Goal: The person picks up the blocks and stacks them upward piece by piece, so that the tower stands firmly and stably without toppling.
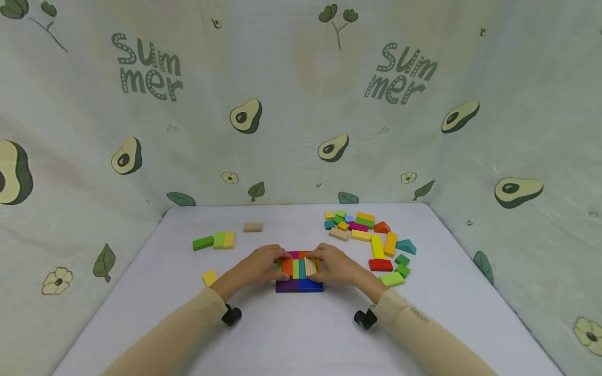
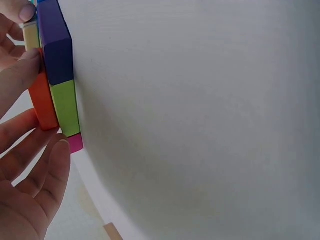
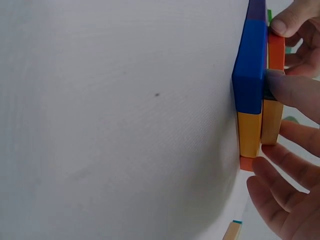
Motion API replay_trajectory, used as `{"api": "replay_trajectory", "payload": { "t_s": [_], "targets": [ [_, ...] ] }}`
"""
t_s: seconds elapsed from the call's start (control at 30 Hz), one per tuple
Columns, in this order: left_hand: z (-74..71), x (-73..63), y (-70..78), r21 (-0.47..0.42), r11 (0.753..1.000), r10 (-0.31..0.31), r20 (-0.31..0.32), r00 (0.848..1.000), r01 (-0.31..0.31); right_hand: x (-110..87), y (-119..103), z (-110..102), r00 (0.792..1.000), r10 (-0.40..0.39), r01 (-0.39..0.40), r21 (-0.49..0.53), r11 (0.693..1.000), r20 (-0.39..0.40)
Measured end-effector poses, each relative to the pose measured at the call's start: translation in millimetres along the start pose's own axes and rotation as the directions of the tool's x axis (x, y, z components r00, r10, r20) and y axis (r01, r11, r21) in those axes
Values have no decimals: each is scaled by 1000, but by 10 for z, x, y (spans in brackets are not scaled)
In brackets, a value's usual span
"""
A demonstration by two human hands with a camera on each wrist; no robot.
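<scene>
A low build of coloured wooden blocks lies on the table, with a purple block (image 1: 287, 286) and a blue block (image 1: 311, 286) along its near side. On its upper layer, my left hand (image 1: 256, 265) pinches an orange block (image 1: 287, 266) between thumb and fingers. My right hand (image 1: 340, 266) pinches a plain wooden block (image 1: 310, 267) at the other end of that layer. Lime and teal show between the two. From the left wrist, a lime green block (image 2: 66, 107) sits beneath the orange one; from the right wrist, a yellow block (image 3: 250, 134) lies under the plain one.
Many loose blocks are scattered at the right, among them a red block (image 1: 380, 265) and a teal triangle (image 1: 406, 246). Toward the left lie a green block (image 1: 203, 243), a yellow block (image 1: 209, 277) and a plain block (image 1: 253, 227). A patterned curtain (image 1: 291, 68) encloses the table.
</scene>
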State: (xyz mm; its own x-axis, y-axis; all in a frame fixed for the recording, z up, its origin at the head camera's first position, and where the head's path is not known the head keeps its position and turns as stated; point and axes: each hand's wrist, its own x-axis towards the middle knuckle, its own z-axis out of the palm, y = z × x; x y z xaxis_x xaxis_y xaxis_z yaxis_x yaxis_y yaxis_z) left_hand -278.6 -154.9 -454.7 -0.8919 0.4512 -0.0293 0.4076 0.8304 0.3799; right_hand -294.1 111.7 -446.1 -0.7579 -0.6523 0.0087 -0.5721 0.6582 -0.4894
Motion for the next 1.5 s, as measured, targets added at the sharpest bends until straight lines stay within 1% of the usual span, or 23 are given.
{"api": "replay_trajectory", "payload": {
  "t_s": [0.23, 0.43, 0.53, 0.63, 0.77, 0.97, 1.13, 1.3, 1.5],
  "targets": [
    [-32, -20, -7, -2, 1000, 12, 9, 1000, -12, -19, -26, 23, 1000, 14, -14, 24, 1000, -1],
    [-29, -21, -30, -3, 1000, 7, 13, 1000, -7, -29, -37, 41, 1000, 23, -23, 46, 999, 6],
    [-32, -28, -24, -4, 1000, 4, 14, 1000, -4, -49, -23, 12, 999, 40, -41, 46, 998, 11],
    [-36, -31, -24, -7, 1000, 3, 10, 1000, -3, -71, 36, -62, 999, 51, -51, 48, 998, 4],
    [-46, -45, -30, -6, 1000, -13, 1, 1000, 13, -86, 149, -206, 997, 75, -74, 45, 996, -20],
    [-54, -77, -28, -1, 999, -47, -7, 999, 47, -85, 376, -405, 989, 136, -135, 25, 991, -65],
    [-53, -84, -2, -21, 999, -47, -11, 999, 46, -156, 622, -540, 978, 186, -187, 1, 982, -99],
    [-49, -68, 17, -27, 999, -38, -12, 999, 38, -243, 884, -647, 967, 227, -232, -36, 972, -113],
    [-38, -37, 3, 0, 1000, -11, -7, 1000, 11, -318, 1137, -728, 955, 268, -281, -102, 954, -126]
  ]
}}
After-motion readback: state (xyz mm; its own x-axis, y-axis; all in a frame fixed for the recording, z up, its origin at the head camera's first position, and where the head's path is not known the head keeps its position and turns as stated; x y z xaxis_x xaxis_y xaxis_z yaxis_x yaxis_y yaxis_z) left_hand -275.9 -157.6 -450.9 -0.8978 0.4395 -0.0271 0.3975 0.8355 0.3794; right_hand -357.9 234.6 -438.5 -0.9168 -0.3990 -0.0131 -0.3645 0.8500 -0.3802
